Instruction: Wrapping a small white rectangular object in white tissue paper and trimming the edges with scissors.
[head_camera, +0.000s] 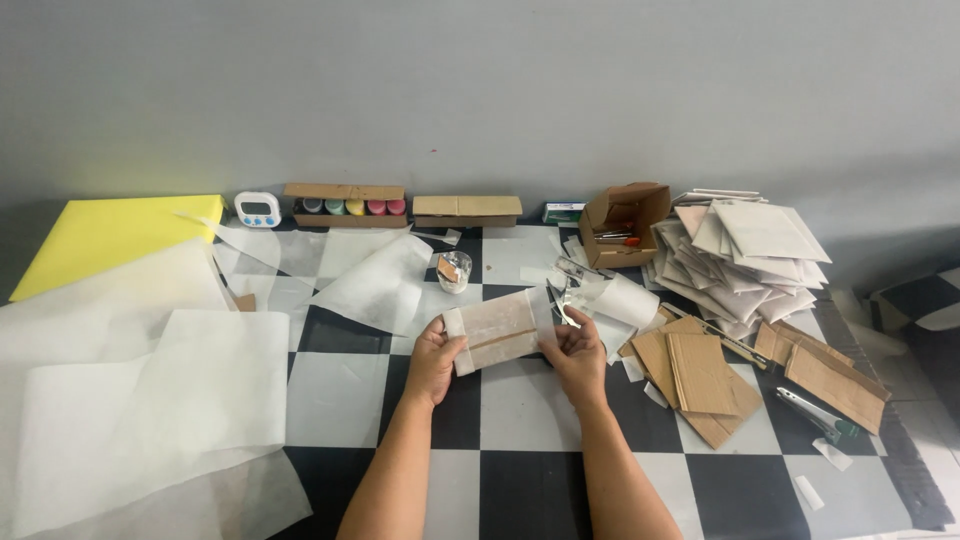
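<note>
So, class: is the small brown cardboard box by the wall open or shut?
Open. The cardboard box has its lid flap raised, and small items show inside it.

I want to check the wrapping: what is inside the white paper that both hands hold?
Through the thin white paper a brown flat cardboard piece shows faintly, with a darker band along its lower edge. Left hand and right hand cover both ends, so its full outline stays hidden.

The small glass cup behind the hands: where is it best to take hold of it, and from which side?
Probably grip the small glass cup around its side wall, coming from the front. It stands upright on the checkered table, its front looks clear, and paper sheets lie close on its left.
</note>
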